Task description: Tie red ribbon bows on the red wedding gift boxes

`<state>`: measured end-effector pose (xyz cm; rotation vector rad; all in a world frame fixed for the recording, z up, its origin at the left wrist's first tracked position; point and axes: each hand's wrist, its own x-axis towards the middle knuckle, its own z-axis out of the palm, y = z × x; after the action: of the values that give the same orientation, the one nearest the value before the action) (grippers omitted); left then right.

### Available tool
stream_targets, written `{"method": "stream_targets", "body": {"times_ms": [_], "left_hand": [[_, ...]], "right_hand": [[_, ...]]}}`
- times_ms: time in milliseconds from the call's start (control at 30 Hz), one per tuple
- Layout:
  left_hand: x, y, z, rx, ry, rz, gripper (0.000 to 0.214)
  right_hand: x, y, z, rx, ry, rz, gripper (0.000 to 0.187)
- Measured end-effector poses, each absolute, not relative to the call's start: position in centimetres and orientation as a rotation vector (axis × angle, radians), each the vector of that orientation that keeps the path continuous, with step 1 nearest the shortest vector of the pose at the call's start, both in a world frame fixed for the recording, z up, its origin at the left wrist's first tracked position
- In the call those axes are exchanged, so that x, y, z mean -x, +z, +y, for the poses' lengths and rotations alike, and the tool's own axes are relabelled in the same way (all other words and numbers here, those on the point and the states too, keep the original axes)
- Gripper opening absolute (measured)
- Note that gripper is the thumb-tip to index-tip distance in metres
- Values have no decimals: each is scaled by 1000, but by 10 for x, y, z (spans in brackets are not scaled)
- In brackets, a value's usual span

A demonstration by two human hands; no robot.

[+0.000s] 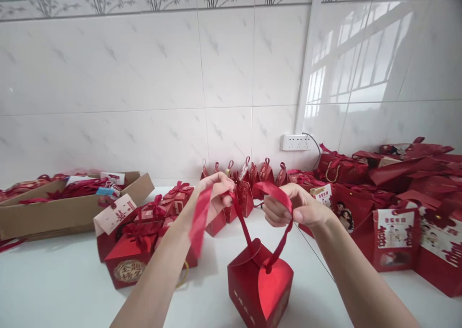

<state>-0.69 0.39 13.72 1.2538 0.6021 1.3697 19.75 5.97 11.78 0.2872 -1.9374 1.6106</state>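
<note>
Cardboard box (43, 222) is loaded with red ribbon-like material, far left on the bench (54, 280). Red boxes (126, 265) are clustered next, partly hidden by the left forearm. Left hand (218, 193): closed to a pinch, one ribbon (243, 223) end held. Red gift box (276, 287): seen upright below and between hands, base cropped. Right hand (288, 205): fingers curled, other ribbon end pinched. Red bags (393, 255) are massed far right.
</note>
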Motion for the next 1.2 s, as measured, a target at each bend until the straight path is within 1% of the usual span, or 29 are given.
{"method": "stream_targets", "body": {"times_ms": [167,233,400,533,600,733,800,933,1033,1100,1200], "left_hand": [[11,140,2,-1239,1434,598,23],[14,140,3,-1241,1468,591,22],[16,140,4,-1329,1478,601,22],[15,139,6,-1434,1413,709,20],[15,136,9,-1524,1440,843,18],[13,131,15,-1740,1525,1235,18],[11,128,17,-1808,1549,1325,18],[7,126,18,-1764,1594,1195,20],[5,125,17,-1669,1615,1021,25],[5,125,16,-1669,1666,1051,28],[8,125,16,-1648,1931,1180,32]], "right_hand": [[-192,127,49,150,1503,-1693,21],[-191,128,49,222,1436,-1612,19],[-194,128,55,136,1392,-1564,14],[-197,131,54,117,1355,-1536,23],[-197,134,52,165,1272,-1524,27],[-198,139,47,318,1079,-1519,25],[-199,142,45,352,995,-1460,26],[-205,145,43,387,873,-1418,26],[-209,146,42,423,775,-1467,31],[-211,147,43,371,724,-1404,24],[-212,148,46,224,689,-1169,13]]}}
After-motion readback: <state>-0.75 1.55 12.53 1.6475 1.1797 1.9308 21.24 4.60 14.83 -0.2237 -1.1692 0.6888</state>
